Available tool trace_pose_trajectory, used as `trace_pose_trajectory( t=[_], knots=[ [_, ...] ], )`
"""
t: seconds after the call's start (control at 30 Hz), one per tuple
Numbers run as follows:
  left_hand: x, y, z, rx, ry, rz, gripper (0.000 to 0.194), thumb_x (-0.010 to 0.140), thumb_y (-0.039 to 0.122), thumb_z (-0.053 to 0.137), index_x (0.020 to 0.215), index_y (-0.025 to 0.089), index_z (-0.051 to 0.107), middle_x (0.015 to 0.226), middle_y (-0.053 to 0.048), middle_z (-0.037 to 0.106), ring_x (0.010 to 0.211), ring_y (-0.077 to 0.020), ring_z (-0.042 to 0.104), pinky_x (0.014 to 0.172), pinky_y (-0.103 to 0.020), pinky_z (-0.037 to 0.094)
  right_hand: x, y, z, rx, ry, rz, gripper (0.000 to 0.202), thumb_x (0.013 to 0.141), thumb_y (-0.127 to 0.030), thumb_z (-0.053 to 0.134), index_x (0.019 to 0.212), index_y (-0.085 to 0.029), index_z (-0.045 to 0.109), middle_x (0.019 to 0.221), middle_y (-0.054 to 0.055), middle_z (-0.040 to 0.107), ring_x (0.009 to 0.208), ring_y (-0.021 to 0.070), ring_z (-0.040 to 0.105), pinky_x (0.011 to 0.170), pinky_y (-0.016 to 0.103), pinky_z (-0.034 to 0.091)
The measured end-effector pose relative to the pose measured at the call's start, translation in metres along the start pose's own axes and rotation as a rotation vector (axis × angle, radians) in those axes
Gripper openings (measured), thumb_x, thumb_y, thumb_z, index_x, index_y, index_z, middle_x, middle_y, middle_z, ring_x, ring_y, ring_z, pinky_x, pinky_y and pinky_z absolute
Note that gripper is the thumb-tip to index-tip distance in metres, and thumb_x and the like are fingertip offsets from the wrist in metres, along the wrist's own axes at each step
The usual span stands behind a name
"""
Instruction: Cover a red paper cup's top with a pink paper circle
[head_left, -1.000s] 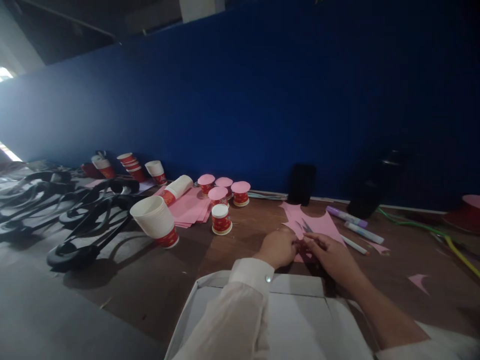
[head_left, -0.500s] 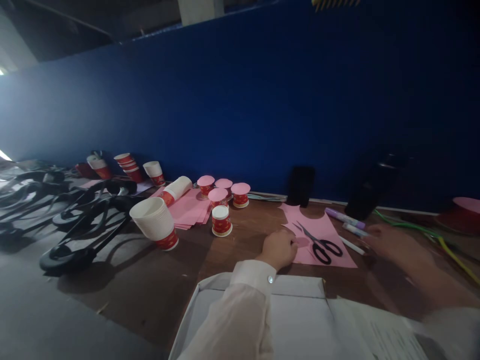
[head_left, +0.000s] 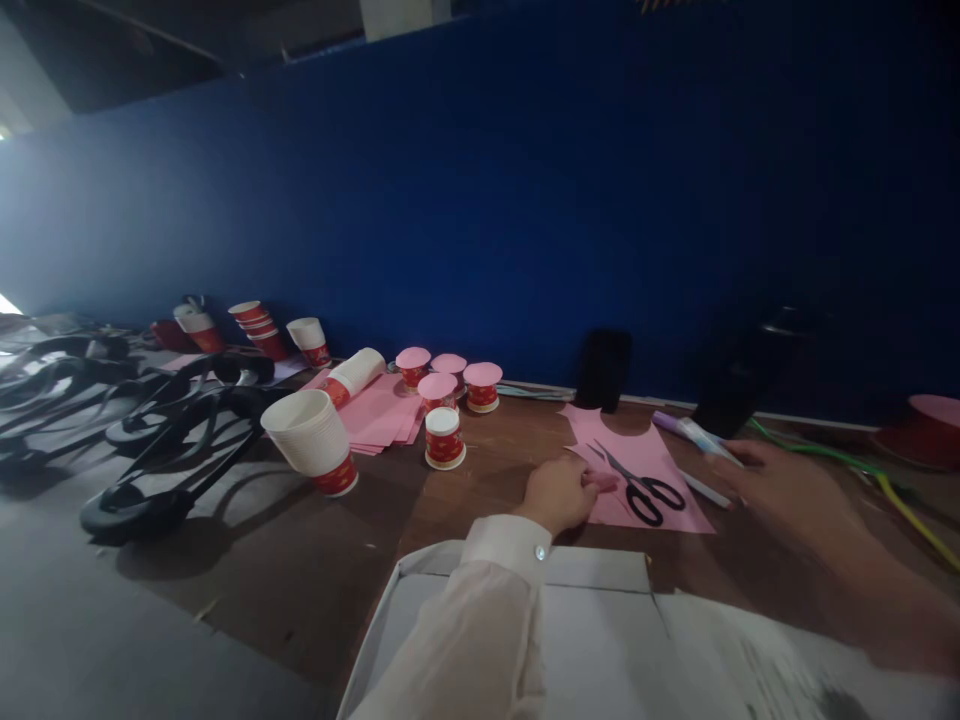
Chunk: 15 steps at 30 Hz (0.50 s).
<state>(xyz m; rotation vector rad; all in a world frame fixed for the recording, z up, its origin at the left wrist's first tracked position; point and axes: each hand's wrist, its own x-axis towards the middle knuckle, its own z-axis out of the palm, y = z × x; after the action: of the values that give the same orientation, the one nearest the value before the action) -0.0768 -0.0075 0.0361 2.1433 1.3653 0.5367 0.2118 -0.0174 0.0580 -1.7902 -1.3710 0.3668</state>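
We have black-handled metal scissors (head_left: pixel 632 476) on a notched pink paper sheet (head_left: pixel 651 455). Left of it stands a short red-and-white paper cup (head_left: pixel 445 442), then a tapered white-and-red paper-cup stack (head_left: pixel 311 440); behind the sheet, a black rectangular slab (head_left: pixel 604 368).

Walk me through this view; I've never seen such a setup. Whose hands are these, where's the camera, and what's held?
There's no machine: this is a person working bare-handed, filmed by one camera worn on the head. On the brown table, black-handled metal scissors lie on a cut pink paper sheet. Further left stand red patterned cups topped with round pink paper discs. The left hand seems to pinch a small pink paper piece; the right hand, slightly blurred, holds a slim whitish marker.
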Motion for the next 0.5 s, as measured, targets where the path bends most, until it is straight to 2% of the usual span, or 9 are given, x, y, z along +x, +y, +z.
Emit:
trace_pose_trajectory(
  t=[0.1,0.2,0.27,0.37,0.43,0.5],
  knots=[
    [-0.001,-0.001,-0.001,-0.131,-0.031,-0.063,0.051,0.081,0.052,0.070,0.122,0.022,0.067,0.115,-0.007,0.073,0.104,-0.0234,0.069,0.090,-0.032,0.053,-0.015,-0.037,0.021,-0.067,-0.036,0.023,0.038,0.075,-0.057,0.072,0.096,-0.026,0.079,0.087,0.008,0.076,0.086,0.0316,0.071,0.074,0.040,0.050],
    [0.001,-0.005,0.001,-0.211,-0.046,-0.110,0.073,0.073,0.063,0.075,0.131,0.022,0.062,0.112,-0.006,0.074,0.101,-0.0237,0.069,0.090,-0.033,0.053,-0.028,-0.063,0.051,0.124,-0.089,0.052,0.039,0.074,-0.055,0.071,0.097,-0.024,0.077,0.077,0.003,0.074,0.073,0.0229,0.069,0.063,0.031,0.051],
    [0.003,-0.006,0.003,-0.254,-0.014,-0.113,0.077,0.074,0.068,0.072,0.134,0.021,0.060,0.113,-0.008,0.073,0.104,-0.0242,0.068,0.093,-0.033,0.052,-0.036,-0.071,0.068,0.287,-0.085,0.188,0.042,0.074,-0.057,0.070,0.097,-0.022,0.076,0.069,0.002,0.069,0.059,0.0184,0.063,0.053,0.029,0.048],
    [0.005,-0.005,0.005,-0.337,0.078,-0.107,0.074,0.080,0.066,0.067,0.136,0.019,0.057,0.117,-0.009,0.072,0.104,-0.0231,0.068,0.094,-0.033,0.051,-0.047,-0.075,0.078,0.464,-0.063,0.289,0.036,0.073,-0.056,0.073,0.085,-0.022,0.071,0.064,0.000,0.063,0.052,0.0146,0.056,0.049,0.027,0.046],
    [0.006,-0.004,0.006,-0.371,0.144,-0.092,0.073,0.080,0.058,0.072,0.140,0.019,0.054,0.119,-0.009,0.071,0.103,-0.0218,0.067,0.093,-0.032,0.052,-0.053,-0.075,0.077,0.539,-0.072,0.289,0.036,0.071,-0.057,0.074,0.076,-0.023,0.066,0.063,-0.001,0.061,0.052,0.0139,0.055,0.048,0.027,0.046],
    [0.006,-0.002,0.005,-0.367,0.200,-0.019,0.070,0.080,0.049,0.076,0.140,0.020,0.054,0.120,-0.009,0.070,0.104,-0.0208,0.066,0.094,-0.031,0.051,-0.056,-0.075,0.073,0.557,-0.093,0.277,0.036,0.071,-0.058,0.074,0.074,-0.023,0.064,0.063,-0.001,0.061,0.052,0.0140,0.055,0.048,0.027,0.046]
  ],
)
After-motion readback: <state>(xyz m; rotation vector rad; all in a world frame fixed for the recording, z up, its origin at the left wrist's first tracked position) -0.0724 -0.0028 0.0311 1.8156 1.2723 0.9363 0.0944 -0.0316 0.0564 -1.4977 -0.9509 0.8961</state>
